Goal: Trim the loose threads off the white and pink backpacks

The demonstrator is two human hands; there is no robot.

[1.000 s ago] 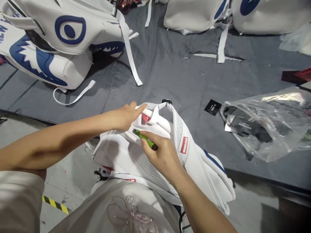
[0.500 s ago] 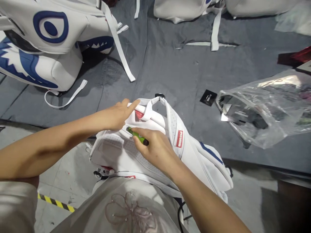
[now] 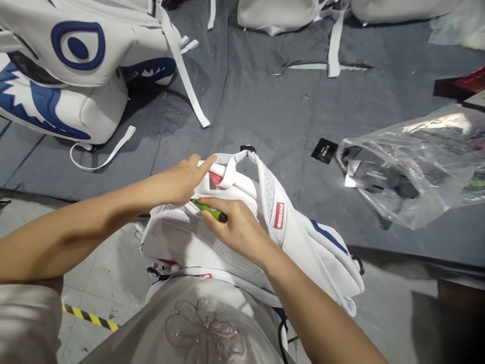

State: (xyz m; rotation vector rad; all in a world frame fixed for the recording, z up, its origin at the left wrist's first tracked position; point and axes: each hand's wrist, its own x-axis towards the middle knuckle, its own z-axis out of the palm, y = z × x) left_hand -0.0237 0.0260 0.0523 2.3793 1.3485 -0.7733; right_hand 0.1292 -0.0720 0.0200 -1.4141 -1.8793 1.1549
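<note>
A white backpack (image 3: pixel 310 253) with padded straps and a red label rests against my body at the table's edge, its back panel towards me. My left hand (image 3: pixel 185 179) grips the top of the bag beside its carry loop (image 3: pixel 230 174); some of its fingers are hidden behind the fabric. In my right hand (image 3: pixel 237 222) is a small green tool with a black end (image 3: pixel 212 211), its kind unclear. The tool's far tip meets the white fabric just below my left hand. Under the carry loop shows a bit of red material (image 3: pixel 215 179).
Grey cloth covers the table (image 3: pixel 265 106). White-and-blue bags (image 3: pixel 102 111) with eye and teeth patterns stand at the left, and more white bags (image 3: pixel 280 15) at the back. A clear plastic bag (image 3: pixel 413 177) with dark contents lies right, beside a black tag (image 3: pixel 324 150).
My right hand and the green tool have shifted slightly left along the bag's top. My left hand keeps its place on the bag.
</note>
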